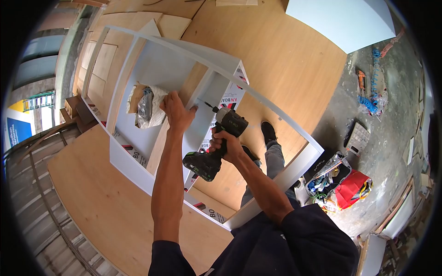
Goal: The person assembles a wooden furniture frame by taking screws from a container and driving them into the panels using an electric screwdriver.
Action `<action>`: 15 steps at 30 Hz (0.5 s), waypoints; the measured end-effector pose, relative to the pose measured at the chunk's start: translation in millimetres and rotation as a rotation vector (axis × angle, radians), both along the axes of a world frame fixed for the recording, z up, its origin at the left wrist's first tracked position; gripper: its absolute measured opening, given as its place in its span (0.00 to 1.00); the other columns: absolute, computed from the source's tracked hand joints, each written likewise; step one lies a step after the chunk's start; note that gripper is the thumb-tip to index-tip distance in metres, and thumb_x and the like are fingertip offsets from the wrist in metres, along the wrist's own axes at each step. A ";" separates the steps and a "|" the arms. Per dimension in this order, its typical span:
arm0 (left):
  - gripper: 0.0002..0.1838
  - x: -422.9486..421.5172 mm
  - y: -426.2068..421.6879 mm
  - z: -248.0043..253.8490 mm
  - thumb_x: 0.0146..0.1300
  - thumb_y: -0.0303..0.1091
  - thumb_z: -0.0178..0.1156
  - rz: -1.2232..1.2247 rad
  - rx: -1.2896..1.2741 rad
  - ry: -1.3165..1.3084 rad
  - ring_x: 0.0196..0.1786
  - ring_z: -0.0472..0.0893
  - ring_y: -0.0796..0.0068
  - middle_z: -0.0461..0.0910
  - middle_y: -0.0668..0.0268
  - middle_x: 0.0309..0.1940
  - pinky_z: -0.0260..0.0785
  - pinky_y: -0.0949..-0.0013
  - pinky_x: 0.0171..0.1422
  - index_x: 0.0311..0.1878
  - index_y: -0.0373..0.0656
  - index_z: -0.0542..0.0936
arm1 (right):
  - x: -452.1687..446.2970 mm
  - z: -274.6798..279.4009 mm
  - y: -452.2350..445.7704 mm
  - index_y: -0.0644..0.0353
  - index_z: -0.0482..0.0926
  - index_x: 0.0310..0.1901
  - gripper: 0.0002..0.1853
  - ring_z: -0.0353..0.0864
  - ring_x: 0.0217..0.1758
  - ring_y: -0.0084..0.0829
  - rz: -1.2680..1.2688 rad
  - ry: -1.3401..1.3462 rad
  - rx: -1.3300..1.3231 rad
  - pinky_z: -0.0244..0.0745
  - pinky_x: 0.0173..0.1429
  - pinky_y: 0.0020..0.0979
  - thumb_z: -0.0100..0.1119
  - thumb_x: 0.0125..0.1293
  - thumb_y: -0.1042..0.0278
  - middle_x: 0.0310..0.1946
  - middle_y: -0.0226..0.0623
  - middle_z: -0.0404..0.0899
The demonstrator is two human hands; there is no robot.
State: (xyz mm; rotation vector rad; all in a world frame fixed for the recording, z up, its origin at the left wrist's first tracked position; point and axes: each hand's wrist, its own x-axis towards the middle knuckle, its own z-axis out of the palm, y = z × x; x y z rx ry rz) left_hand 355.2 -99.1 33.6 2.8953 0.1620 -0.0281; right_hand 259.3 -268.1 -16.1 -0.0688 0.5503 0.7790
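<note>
My right hand (225, 143) grips the handle of a black and grey cordless drill (232, 122), whose bit points up and left. Just left of the bit, my left hand (177, 112) bends its fingers over a wooden strip (193, 85) inside the white cabinet frame (239, 69). Whether those fingers hold something small cannot be made out. Beyond my left hand, an open bag (145, 106) with dark contents lies in a compartment of the frame.
Plywood sheets (285, 55) lie around and under the frame. A white panel (343, 20) is at the top right. On the concrete floor are a blue coiled hose (368, 103), a power strip (358, 139), a tool box (328, 177) and a red bag (352, 188).
</note>
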 end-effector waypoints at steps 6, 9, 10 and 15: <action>0.35 1.7 -0.4 1.1 0.39 0.32 0.75 0.016 -0.001 0.035 0.57 0.65 0.48 0.71 0.46 0.48 0.48 0.49 0.63 0.48 0.34 0.64 | 3.5 2.7 0.6 0.60 0.70 0.35 0.06 0.62 0.19 0.23 0.011 -0.002 -0.047 0.67 0.30 0.33 0.54 0.55 0.77 0.17 0.26 0.58; 0.36 2.1 -1.1 1.6 0.40 0.32 0.75 0.011 0.012 0.031 0.57 0.65 0.47 0.70 0.45 0.48 0.47 0.49 0.63 0.49 0.33 0.64 | 8.3 -0.1 -2.8 0.60 0.70 0.34 0.06 0.63 0.19 0.24 0.038 -0.015 -0.041 0.67 0.30 0.33 0.54 0.55 0.77 0.17 0.26 0.58; 0.36 2.0 -1.9 1.3 0.40 0.32 0.75 0.014 0.012 0.034 0.57 0.65 0.47 0.70 0.45 0.48 0.47 0.49 0.63 0.49 0.33 0.64 | 8.8 -1.1 -3.8 0.60 0.70 0.34 0.05 0.63 0.19 0.24 0.046 -0.020 -0.018 0.68 0.30 0.33 0.54 0.55 0.78 0.17 0.26 0.58; 0.34 3.3 -4.1 3.6 0.37 0.31 0.76 0.033 0.033 0.027 0.56 0.66 0.50 0.71 0.51 0.46 0.48 0.50 0.61 0.46 0.36 0.65 | 11.2 -0.2 -3.4 0.60 0.70 0.33 0.05 0.63 0.19 0.24 0.050 -0.026 -0.036 0.68 0.30 0.33 0.53 0.55 0.78 0.16 0.27 0.58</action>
